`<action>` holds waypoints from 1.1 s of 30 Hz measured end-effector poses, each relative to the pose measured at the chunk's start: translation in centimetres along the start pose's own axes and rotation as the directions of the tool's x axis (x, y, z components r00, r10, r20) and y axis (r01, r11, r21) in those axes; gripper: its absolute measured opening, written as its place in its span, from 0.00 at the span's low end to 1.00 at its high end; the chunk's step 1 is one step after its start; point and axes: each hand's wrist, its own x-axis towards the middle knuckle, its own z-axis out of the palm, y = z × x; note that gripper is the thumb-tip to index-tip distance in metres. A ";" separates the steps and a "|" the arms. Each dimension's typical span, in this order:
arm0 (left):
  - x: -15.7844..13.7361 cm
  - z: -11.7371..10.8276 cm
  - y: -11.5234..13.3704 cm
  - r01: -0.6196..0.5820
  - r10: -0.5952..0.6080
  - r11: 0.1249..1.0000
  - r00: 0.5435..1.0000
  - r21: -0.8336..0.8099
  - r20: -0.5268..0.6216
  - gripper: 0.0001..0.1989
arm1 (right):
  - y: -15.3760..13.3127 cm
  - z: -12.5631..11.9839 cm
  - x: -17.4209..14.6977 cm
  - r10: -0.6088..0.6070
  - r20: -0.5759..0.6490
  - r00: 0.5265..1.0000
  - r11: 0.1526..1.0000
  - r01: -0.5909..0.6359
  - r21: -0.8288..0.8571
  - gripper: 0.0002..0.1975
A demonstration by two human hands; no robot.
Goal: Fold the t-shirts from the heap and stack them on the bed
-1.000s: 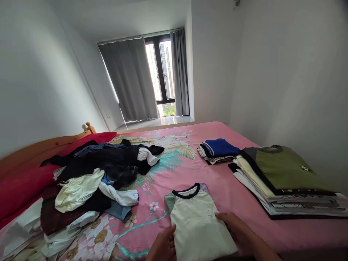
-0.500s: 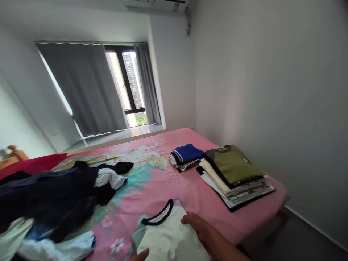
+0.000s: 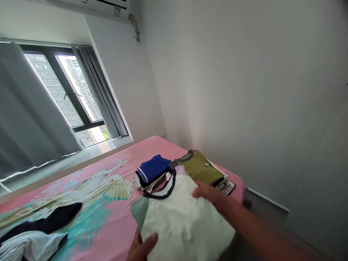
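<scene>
A folded pale T-shirt [image 3: 179, 217] with a dark navy collar, one green sleeve and a lilac patch is held up between both hands. My left hand [image 3: 143, 246] grips its lower left side, thumb on top. Over on the right edge, my right hand [image 3: 202, 192] is closed on the cloth, its fingers partly hidden underneath. Just beyond the shirt lies a stack of folded clothes topped by an olive-green shirt [image 3: 203, 166]; the held shirt covers part of it. Left of that stack sits a smaller pile with a blue garment [image 3: 153, 168] on top.
Both piles lie on a bed with a pink patterned sheet [image 3: 108, 217]. Loose black clothing [image 3: 54, 219] and a white garment [image 3: 34, 244] lie at the lower left. A wall [image 3: 244, 108] runs along the right, and a window with grey curtains [image 3: 32, 119] is at the far left.
Both hands have carried the pale T-shirt forward and up, closer to the olive-topped stack. The view has turned right, so most loose clothes on the left are out of sight.
</scene>
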 end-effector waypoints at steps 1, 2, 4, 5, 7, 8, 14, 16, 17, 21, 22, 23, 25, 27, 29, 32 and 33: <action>1.5 2.5 0.9 -0.027 0.027 1.000 0.998 0.004 0.064 0.47 | -2.2 -1.8 0.5 -0.033 -0.020 0.999 0.998 0.032 -0.046 0.35; 3.0 4.8 1.8 -0.060 0.058 0.998 0.993 0.011 0.104 0.46 | -4.3 -3.6 1.2 -0.055 -0.027 0.998 0.995 0.053 -0.084 0.35; 6.2 9.0 3.2 -0.114 0.109 0.993 0.984 0.025 0.139 0.45 | -7.7 -7.2 2.7 -0.086 -0.014 0.996 0.987 0.084 -0.135 0.35; 7.7 10.6 3.7 -0.135 0.129 0.990 0.981 0.034 0.147 0.44 | -9.1 -8.9 3.5 -0.096 -0.006 0.995 0.984 0.094 -0.149 0.35; 10.6 13.2 4.2 -0.161 0.149 0.985 0.974 0.055 0.170 0.43 | -11.1 -11.9 4.9 -0.109 0.003 0.994 0.980 0.107 -0.169 0.36; 11.8 14.1 4.3 -0.172 0.158 0.983 0.971 0.067 0.180 0.42 | -11.8 -13.2 5.6 -0.108 0.003 0.994 0.979 0.106 -0.176 0.36; 16.9 15.9 3.3 -0.227 0.193 0.963 0.957 0.143 0.214 0.37 | -12.6 -18.1 8.4 -0.109 0.052 0.993 0.980 0.116 -0.164 0.34; 18.4 15.6 2.2 -0.205 0.168 0.961 0.966 0.187 0.197 0.36 | -11.6 -19.5 9.5 -0.074 0.022 0.997 0.979 0.077 -0.189 0.34; 19.0 15.4 1.5 -0.172 0.134 0.960 0.976 0.222 0.174 0.36 | -11.0 -20.2 10.0 -0.044 -0.019 0.999 0.977 0.039 -0.209 0.34; 19.9 14.6 -0.7 -0.040 0.025 0.951 0.998 0.306 0.053 0.33 | -8.4 -22.1 11.0 -0.011 -0.129 0.992 0.971 -0.020 -0.237 0.34; 19.7 14.5 -1.0 -0.037 0.024 0.951 0.999 0.308 0.046 0.33 | -8.0 -22.4 10.9 -0.025 -0.131 0.991 0.970 -0.008 -0.243 0.34; 19.3 14.4 -1.3 -0.038 0.024 0.948 0.999 0.315 0.046 0.34 | -7.7 -22.6 10.7 -0.037 -0.146 0.989 0.963 -0.004 -0.269 0.34; 18.1 14.5 -1.8 -0.027 0.007 0.938 0.998 0.347 0.057 0.36 | -7.5 -22.6 10.1 -0.045 -0.215 0.976 0.932 -0.037 -0.362 0.34; 16.7 14.7 -2.3 -0.013 -0.014 0.925 0.998 0.381 0.068 0.39 | -7.4 -22.5 9.5 -0.053 -0.300 0.952 0.879 -0.098 -0.466 0.34; 15.4 14.8 -3.2 -0.001 -0.033 0.914 0.997 0.405 0.076 0.40 | -7.3 -22.3 9.1 -0.079 -0.373 0.925 0.825 -0.149 -0.545 0.34; 13.7 14.4 -5.1 0.040 -0.074 0.899 0.995 0.436 0.061 0.46 | -6.9 -22.0 8.8 -0.177 -0.467 0.867 0.706 -0.219 -0.674 0.31; 13.2 13.9 -5.9 0.053 -0.086 0.894 0.995 0.444 0.053 0.50 | -6.8 -21.9 8.6 -0.215 -0.488 0.846 0.658 -0.244 -0.713 0.29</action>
